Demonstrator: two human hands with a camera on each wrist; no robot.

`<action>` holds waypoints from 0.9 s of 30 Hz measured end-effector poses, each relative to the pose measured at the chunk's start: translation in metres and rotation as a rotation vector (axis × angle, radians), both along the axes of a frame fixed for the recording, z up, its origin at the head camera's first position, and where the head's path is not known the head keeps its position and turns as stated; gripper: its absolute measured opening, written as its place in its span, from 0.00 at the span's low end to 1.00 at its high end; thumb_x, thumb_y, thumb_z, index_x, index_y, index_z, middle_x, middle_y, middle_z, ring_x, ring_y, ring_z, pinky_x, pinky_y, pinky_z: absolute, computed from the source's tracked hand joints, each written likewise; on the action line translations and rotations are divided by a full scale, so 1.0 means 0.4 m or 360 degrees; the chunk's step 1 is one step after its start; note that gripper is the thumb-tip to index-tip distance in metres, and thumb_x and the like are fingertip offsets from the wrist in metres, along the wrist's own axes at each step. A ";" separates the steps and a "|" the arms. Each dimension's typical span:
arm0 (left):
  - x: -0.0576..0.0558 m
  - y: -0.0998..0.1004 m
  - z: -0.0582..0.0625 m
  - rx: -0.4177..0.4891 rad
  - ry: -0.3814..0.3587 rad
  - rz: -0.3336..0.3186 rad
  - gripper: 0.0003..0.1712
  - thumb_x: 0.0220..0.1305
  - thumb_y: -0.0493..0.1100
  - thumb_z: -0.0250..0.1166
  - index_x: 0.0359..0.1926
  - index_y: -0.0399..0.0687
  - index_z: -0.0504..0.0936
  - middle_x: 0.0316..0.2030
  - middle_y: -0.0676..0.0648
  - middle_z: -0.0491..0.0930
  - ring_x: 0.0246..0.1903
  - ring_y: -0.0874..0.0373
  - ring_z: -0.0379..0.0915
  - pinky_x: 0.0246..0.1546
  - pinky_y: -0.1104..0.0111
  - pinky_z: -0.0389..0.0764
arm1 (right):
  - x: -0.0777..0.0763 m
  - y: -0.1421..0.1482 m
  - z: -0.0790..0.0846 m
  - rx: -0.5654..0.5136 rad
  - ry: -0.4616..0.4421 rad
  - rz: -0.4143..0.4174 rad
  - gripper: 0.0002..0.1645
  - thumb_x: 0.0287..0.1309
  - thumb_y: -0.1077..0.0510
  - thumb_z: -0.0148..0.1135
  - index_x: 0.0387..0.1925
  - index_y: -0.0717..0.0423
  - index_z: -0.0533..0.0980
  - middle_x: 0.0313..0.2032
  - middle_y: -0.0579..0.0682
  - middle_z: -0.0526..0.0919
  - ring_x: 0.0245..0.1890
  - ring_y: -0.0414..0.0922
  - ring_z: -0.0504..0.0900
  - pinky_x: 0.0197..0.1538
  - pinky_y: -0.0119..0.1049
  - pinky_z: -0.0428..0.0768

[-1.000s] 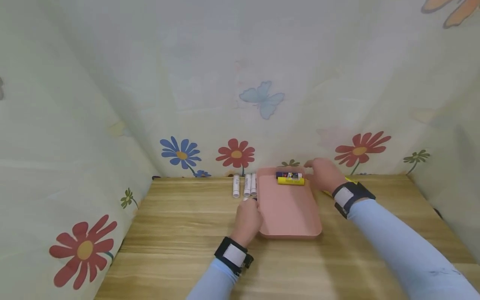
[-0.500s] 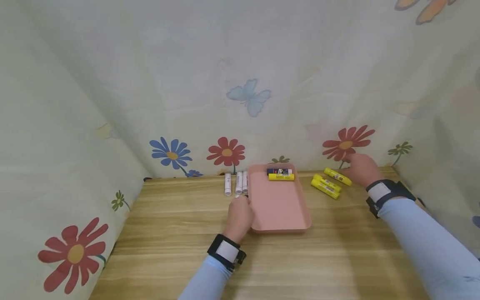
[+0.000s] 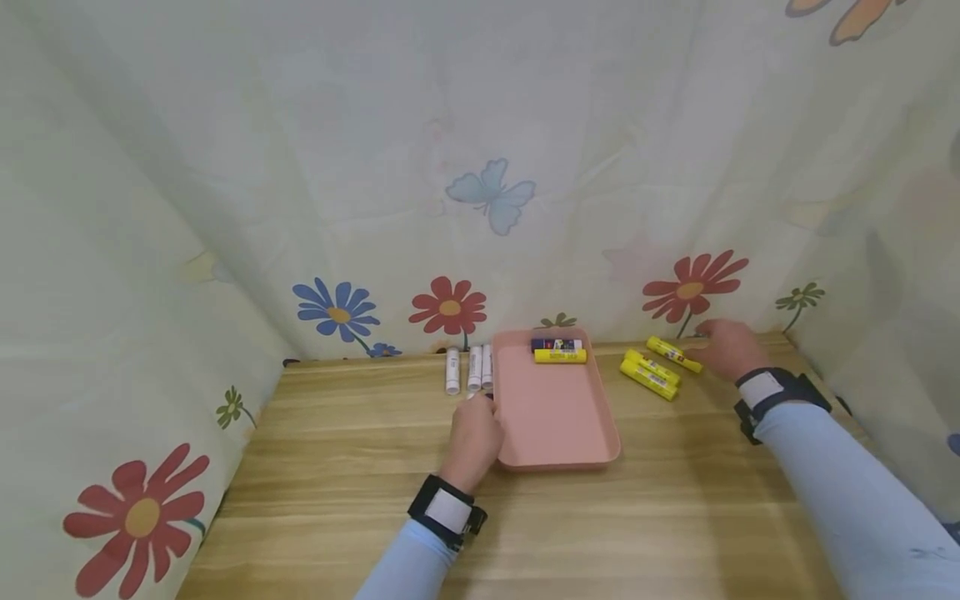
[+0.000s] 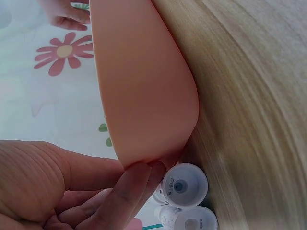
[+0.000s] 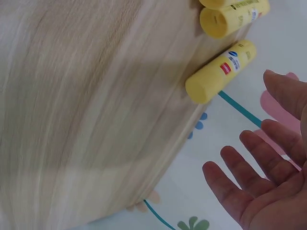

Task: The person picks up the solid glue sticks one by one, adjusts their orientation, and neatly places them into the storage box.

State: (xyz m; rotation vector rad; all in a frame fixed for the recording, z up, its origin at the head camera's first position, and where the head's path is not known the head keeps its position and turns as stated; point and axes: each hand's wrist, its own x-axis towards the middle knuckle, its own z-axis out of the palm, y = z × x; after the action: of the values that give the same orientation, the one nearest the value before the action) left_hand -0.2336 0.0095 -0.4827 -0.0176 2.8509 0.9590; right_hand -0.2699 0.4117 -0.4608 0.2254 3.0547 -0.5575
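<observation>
My left hand (image 3: 474,440) pinches the left wall of a pink tray (image 3: 555,417); in the left wrist view, the thumb goes behind the rim and the fingers (image 4: 132,184) lie against the outer wall. Inside the tray, at its far end, a dark blue glue stick (image 3: 550,344) and a yellow glue stick (image 3: 560,357) lie side by side. Right of the tray, my right hand (image 3: 729,348) is beside the nearest of several yellow glue sticks (image 3: 673,354). The right wrist view shows its fingers (image 5: 259,167) spread and holding nothing, apart from that yellow stick (image 5: 220,72).
Several white glue sticks (image 3: 453,371) stand or lie left of the tray, close to my left fingertips. Two more yellow glue sticks (image 3: 648,379) lie together on the wooden table (image 3: 345,467). A flowered curtain (image 3: 360,167) hangs along the table's back edge and sides.
My right hand has moved from the tray's far right corner rightward to the yellow glue sticks, then slightly down. The left hand keeps its grip on the tray. The head view has shifted slightly.
</observation>
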 end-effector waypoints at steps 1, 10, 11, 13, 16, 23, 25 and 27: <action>0.001 -0.002 0.002 0.0000 -0.0009 0.0004 0.10 0.60 0.30 0.56 0.34 0.40 0.84 0.26 0.46 0.78 0.18 0.62 0.74 0.10 0.75 0.70 | -0.009 0.000 -0.011 -0.0012 -0.0022 -0.0003 0.40 0.51 0.47 0.66 0.56 0.72 0.68 0.53 0.73 0.72 0.52 0.69 0.70 0.52 0.62 0.70; -0.001 -0.008 -0.009 -0.0013 0.0084 -0.0040 0.12 0.58 0.28 0.57 0.38 0.40 0.85 0.31 0.43 0.81 0.20 0.62 0.74 0.11 0.76 0.69 | -0.085 0.020 -0.097 -0.0035 -0.0170 0.0047 0.41 0.50 0.44 0.66 0.56 0.71 0.68 0.52 0.72 0.73 0.51 0.68 0.70 0.51 0.63 0.70; -0.003 -0.007 -0.010 -0.0019 0.0095 -0.0043 0.12 0.58 0.29 0.57 0.38 0.40 0.85 0.32 0.43 0.82 0.20 0.62 0.74 0.11 0.76 0.70 | -0.090 0.017 -0.100 -0.0040 -0.0171 0.0045 0.42 0.50 0.43 0.66 0.56 0.71 0.68 0.52 0.72 0.73 0.51 0.68 0.70 0.51 0.63 0.70; -0.004 -0.006 -0.012 -0.0016 0.0107 -0.0038 0.12 0.59 0.29 0.57 0.40 0.40 0.85 0.35 0.42 0.82 0.21 0.62 0.74 0.11 0.77 0.70 | -0.095 0.005 -0.101 -0.0021 -0.0151 0.0057 0.42 0.49 0.43 0.66 0.56 0.71 0.68 0.52 0.72 0.73 0.50 0.68 0.71 0.51 0.63 0.70; -0.004 -0.005 -0.012 -0.0026 0.0129 -0.0036 0.12 0.59 0.31 0.59 0.42 0.40 0.84 0.38 0.40 0.83 0.23 0.62 0.75 0.12 0.77 0.71 | -0.097 -0.014 -0.098 0.0006 -0.0130 0.0074 0.42 0.50 0.43 0.66 0.56 0.72 0.68 0.52 0.72 0.73 0.50 0.68 0.71 0.53 0.64 0.69; 0.000 -0.005 -0.013 -0.0075 0.0160 -0.0051 0.11 0.58 0.31 0.60 0.42 0.40 0.84 0.39 0.39 0.83 0.24 0.62 0.76 0.13 0.78 0.72 | -0.107 -0.033 -0.108 0.0042 -0.0185 0.0130 0.38 0.55 0.45 0.61 0.57 0.71 0.67 0.52 0.72 0.74 0.49 0.65 0.72 0.53 0.63 0.69; 0.000 -0.005 -0.013 -0.0068 0.0145 -0.0051 0.12 0.59 0.31 0.60 0.43 0.40 0.84 0.39 0.39 0.83 0.24 0.62 0.76 0.13 0.79 0.71 | -0.111 -0.033 -0.115 0.0043 -0.0175 0.0136 0.37 0.55 0.46 0.62 0.56 0.70 0.68 0.50 0.72 0.74 0.47 0.65 0.73 0.53 0.63 0.69; 0.001 -0.005 -0.014 -0.0050 0.0124 -0.0051 0.12 0.60 0.32 0.59 0.43 0.40 0.83 0.39 0.40 0.83 0.23 0.63 0.76 0.12 0.78 0.71 | -0.114 -0.033 -0.121 0.0044 -0.0169 0.0139 0.36 0.54 0.46 0.62 0.55 0.70 0.69 0.49 0.71 0.75 0.46 0.64 0.73 0.52 0.63 0.70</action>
State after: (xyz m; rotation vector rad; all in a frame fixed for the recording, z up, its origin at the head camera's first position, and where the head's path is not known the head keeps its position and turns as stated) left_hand -0.2334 0.0074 -0.4881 0.0633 2.9274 0.9290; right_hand -0.3156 0.3987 -0.5091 0.1178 2.9543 -0.4823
